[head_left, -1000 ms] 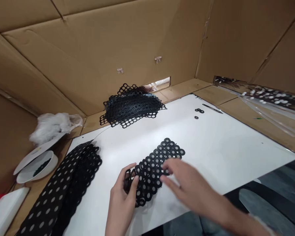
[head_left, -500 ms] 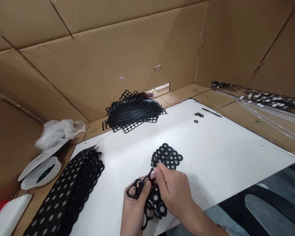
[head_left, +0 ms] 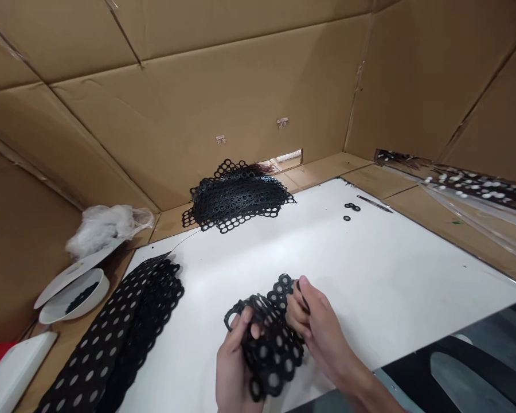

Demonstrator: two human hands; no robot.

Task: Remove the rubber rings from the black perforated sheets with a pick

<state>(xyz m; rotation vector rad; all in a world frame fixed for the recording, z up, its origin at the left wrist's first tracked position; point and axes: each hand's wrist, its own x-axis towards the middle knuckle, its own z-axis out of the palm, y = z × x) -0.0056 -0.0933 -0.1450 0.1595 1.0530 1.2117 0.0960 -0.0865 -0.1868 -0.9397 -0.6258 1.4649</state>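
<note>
Our right hand (head_left: 317, 321) has moved right, curled tight, on what we can't tell; our left hand (head_left: 236, 353) pinches the black ring mesh (head_left: 279, 354) at the near middle of the white board (head_left: 413, 258)

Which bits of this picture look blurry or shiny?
Head view: the black ring mesh in the left hand is blurred; head view: a soft glare brightens part of the white board; head view: the white bowl looks sharper.
</note>
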